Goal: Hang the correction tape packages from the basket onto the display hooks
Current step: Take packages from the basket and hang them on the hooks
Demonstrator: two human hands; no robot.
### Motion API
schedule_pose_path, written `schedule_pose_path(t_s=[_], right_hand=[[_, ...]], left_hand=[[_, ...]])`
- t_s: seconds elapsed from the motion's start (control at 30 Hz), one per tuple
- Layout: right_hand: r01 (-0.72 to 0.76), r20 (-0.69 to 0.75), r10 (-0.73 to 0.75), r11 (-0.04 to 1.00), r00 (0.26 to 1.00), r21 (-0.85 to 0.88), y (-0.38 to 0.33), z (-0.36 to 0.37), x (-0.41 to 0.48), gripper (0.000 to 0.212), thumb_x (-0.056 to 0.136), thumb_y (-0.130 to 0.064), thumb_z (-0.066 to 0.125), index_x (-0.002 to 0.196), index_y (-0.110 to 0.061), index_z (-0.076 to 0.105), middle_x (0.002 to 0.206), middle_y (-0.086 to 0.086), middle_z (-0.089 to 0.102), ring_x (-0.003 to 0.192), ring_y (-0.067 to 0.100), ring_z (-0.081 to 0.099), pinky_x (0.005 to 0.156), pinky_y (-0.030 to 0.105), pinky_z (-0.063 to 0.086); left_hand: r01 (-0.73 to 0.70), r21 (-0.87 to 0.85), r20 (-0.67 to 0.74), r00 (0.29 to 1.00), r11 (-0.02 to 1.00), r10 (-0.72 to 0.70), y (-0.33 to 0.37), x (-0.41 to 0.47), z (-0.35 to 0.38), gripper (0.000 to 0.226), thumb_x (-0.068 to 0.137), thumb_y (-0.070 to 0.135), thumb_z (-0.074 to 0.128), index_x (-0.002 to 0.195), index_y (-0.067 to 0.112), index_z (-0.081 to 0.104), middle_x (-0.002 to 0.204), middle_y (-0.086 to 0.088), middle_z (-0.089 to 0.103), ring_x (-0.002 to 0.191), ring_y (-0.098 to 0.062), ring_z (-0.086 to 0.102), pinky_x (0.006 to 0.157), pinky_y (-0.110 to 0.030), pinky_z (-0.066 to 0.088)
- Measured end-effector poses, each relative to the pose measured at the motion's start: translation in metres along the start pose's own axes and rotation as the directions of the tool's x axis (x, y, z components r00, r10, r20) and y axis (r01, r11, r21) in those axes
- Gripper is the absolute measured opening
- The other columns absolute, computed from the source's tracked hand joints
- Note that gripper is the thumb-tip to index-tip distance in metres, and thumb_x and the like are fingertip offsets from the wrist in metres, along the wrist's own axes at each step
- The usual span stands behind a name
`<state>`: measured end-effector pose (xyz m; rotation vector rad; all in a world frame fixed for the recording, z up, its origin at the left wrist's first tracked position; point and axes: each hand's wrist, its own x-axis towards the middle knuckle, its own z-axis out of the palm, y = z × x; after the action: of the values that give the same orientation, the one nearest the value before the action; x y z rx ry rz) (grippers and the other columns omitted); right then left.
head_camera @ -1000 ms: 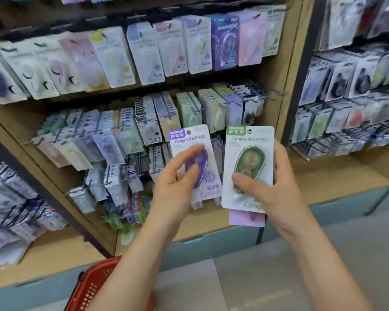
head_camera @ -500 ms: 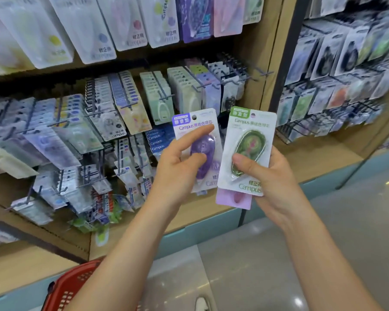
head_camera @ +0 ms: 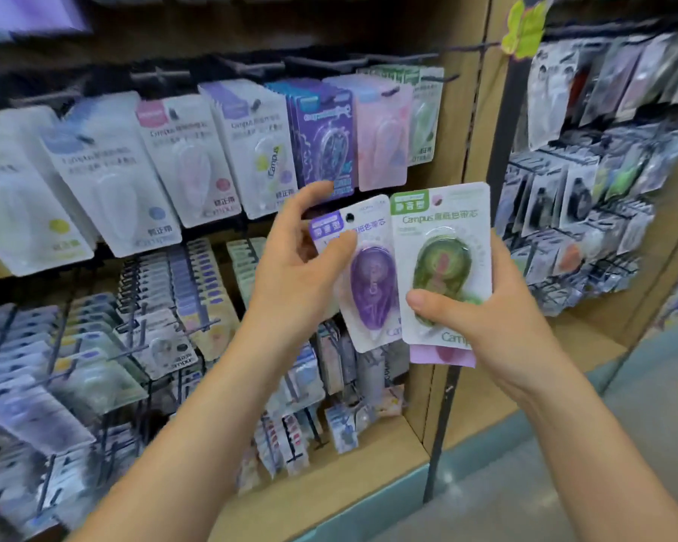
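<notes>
One pinkish package [head_camera: 423, 356], seemingly, hides behind green package [head_camera: 441, 260].

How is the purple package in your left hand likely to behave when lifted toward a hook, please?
Probably light: the left hand pinches the purple package near its top with thumb and fingertips only. Likely fairly stiff, as its flat card shows no bend. Its glossy plastic bubble may be slippery, so the card edge seems the safer grip.

Two hands, left hand [head_camera: 294, 275] and right hand [head_camera: 498, 322]; three packages: purple package [head_camera: 372, 287], green package [head_camera: 443, 264], pink package [head_camera: 443, 354].
</notes>
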<state>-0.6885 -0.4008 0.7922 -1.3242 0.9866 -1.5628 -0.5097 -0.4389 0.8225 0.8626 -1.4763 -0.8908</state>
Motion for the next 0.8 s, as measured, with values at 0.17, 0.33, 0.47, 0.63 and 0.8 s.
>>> schedule_pose_path(t_s=[0.17,0.33,0.47,0.63,0.8], right_hand=[[0.193,0.042,-0.189,0.976,0.981,-0.100,-0.037,-0.017,0.042,0.066,0.069,-0.004,0.081,0.120,-0.034,0.053,0.111,-0.010,0.072,0.100,0.008,0.070,0.073,0.021,0.057],[0.400,0.038,-0.402,0.892,0.915,-0.211,-0.074,-0.032,0.090,0.073,0.071,-0.013,0.082,0.126,-0.044,0.043,0.112,-0.033,0.064,0.102,-0.010,0.063,0.077,0.007,0.049],[0.569,0.084,-0.582,0.738,0.809,-0.361,-0.104,-0.051,0.125,0.102,0.080,-0.015,0.077,0.143,-0.064,0.013,0.140,-0.042,0.038,0.125,-0.005,0.051,0.096,0.033,0.054],[0.595,0.088,-0.725,0.483,0.683,-0.642,-0.128,-0.066,0.173,0.050,0.085,-0.034,0.068,0.127,-0.055,0.052,0.112,-0.004,0.055,0.099,0.004,0.049,0.083,-0.005,0.030],[0.606,0.078,-0.733,0.491,0.675,-0.625,-0.144,-0.076,0.207,0.013,0.092,-0.042,0.061,0.101,-0.047,0.068,0.107,0.004,0.059,0.098,0.014,0.056,0.080,0.017,0.040]], left_hand=[[-0.160,0.170,-0.015,0.986,0.972,0.165,0.042,0.065,0.008,0.011,0.086,0.017,0.074,0.079,0.026,0.073,0.070,0.014,0.070,0.067,0.001,0.060,0.068,-0.016,0.050],[-0.343,0.317,-0.009,0.931,0.884,0.364,0.081,0.119,0.022,0.017,0.085,0.018,0.076,0.071,0.026,0.070,0.062,0.012,0.069,0.060,-0.001,0.058,0.064,-0.022,0.047],[-0.429,0.427,-0.019,0.876,0.796,0.482,0.119,0.157,0.031,0.021,0.086,0.023,0.074,0.068,0.028,0.065,0.056,0.017,0.063,0.055,0.001,0.052,0.060,-0.017,0.044],[-0.475,0.438,0.007,0.850,0.763,0.526,0.157,0.196,0.044,0.019,0.082,0.021,0.078,0.068,0.024,0.066,0.054,0.011,0.062,0.052,-0.002,0.051,0.059,-0.027,0.048],[-0.542,0.381,0.009,0.812,0.749,0.583,0.184,0.222,0.067,0.018,0.083,0.017,0.078,0.071,0.022,0.066,0.060,0.004,0.064,0.054,-0.005,0.054,0.055,-0.022,0.047]])
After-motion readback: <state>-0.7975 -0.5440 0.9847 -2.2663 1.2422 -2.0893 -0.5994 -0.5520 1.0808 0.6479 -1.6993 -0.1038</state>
